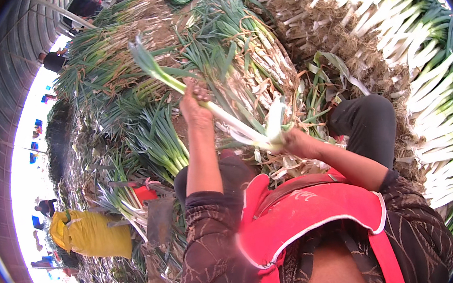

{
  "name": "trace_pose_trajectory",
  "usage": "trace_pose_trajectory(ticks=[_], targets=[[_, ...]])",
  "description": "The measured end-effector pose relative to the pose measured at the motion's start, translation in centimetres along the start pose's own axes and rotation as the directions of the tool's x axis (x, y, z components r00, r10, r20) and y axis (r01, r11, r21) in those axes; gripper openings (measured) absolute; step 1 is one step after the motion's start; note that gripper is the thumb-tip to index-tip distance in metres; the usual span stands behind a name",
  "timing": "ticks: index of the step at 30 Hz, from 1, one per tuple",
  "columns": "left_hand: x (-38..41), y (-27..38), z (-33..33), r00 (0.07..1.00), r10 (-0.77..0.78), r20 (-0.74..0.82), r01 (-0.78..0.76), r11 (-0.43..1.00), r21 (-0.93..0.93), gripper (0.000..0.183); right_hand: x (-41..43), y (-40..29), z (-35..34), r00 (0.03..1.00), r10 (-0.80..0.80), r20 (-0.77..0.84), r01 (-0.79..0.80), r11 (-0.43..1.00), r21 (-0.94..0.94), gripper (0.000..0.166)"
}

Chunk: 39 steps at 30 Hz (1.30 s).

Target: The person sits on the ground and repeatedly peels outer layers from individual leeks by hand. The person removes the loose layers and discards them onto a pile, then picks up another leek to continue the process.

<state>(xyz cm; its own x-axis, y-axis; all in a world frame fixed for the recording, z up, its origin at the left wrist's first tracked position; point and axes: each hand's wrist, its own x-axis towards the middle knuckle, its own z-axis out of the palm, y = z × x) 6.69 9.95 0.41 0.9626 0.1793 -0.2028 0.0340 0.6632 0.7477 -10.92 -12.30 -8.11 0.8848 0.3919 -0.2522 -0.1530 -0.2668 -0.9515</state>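
My left hand [195, 101] is closed around the middle of a long green onion [235, 122], whose green leaf end points up and to the left. At its lower end my right hand [298, 143] grips the onion's outer layers close to the base. A pale strip of outer layer [275, 115] stands away from the shank just above that hand. The root end is hidden by my right fingers. Loose peelings [295, 167] and dry leaves lie below, between my knees.
Cleaned green onions [435, 119] are stacked along the right, white shanks and roots facing me. Untrimmed bundles [258, 51] cover the ground ahead. More onions [160, 140] lie by my left knee. A yellow sack [95, 234] and a red object [145, 192] are at left. People [52, 60] appear far left.
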Motion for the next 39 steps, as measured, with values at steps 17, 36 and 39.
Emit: trace_pose_trajectory(ticks=[17,36,39], targets=[[-6.0,6.3,-3.2,0.818,0.049,0.573,0.301,0.813,-0.499,0.016,3.2,-11.6,4.5,0.759,-0.614,0.218,0.49,0.758,0.43,0.1],[-5.0,19.0,-11.2,0.915,-0.019,0.403,0.034,0.999,-0.03,0.013,0.0,13.0,-2.6,0.93,0.325,-0.174,-0.319,0.473,-0.821,0.025],[-7.7,22.5,-13.5,0.929,-0.138,0.342,0.083,0.982,0.171,0.015,0.1,9.3,-1.0,0.96,0.259,-0.108,-0.202,0.371,-0.906,0.036]])
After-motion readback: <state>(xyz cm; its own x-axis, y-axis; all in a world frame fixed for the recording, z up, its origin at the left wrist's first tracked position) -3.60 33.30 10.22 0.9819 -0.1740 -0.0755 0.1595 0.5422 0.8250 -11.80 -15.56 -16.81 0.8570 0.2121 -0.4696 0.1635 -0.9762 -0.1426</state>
